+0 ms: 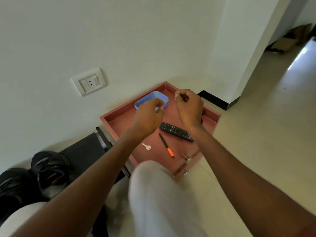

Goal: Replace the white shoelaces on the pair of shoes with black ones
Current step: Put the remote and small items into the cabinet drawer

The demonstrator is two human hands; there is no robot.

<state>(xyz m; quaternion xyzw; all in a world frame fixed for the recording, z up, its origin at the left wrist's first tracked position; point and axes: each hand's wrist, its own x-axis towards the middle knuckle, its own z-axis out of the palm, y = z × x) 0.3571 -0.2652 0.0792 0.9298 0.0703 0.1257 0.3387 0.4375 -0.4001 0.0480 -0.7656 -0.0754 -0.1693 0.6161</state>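
shoes (42, 170), dark and partly blurred, sit on the floor at the lower left beside a black folded frame (85, 149), well apart from both hands. no white or black lace can be told apart on them from here.

both hands are raised over a reddish tray-topped desk (212, 117). the left hand (148, 117) hovers at the near edge of a blue plastic box (153, 98), fingers curled and pinched together; something small and pale shows at its fingertips (160, 108), but what it is cannot be told. the right hand (189, 106) is held a little higher, just beside the box, knuckles up, thumb and forefinger closed in a tight pinch on something thin and pale that barely shows. whether the 2 hands hold the 2 ends of 1 lace is not clear.

my guess is that a lace is being sorted or drawn out over the box. to do that well, keep each pinch near the lace tip, draw the hands apart evenly so no knot forms, and keep clear of the remote (176, 132), the pen (166, 146) and the small key (147, 146) lying on the desk below.

both forearms reach forward from the bottom of the view, wrists bent slightly down, with a pale-clothed knee (153, 194) between them.
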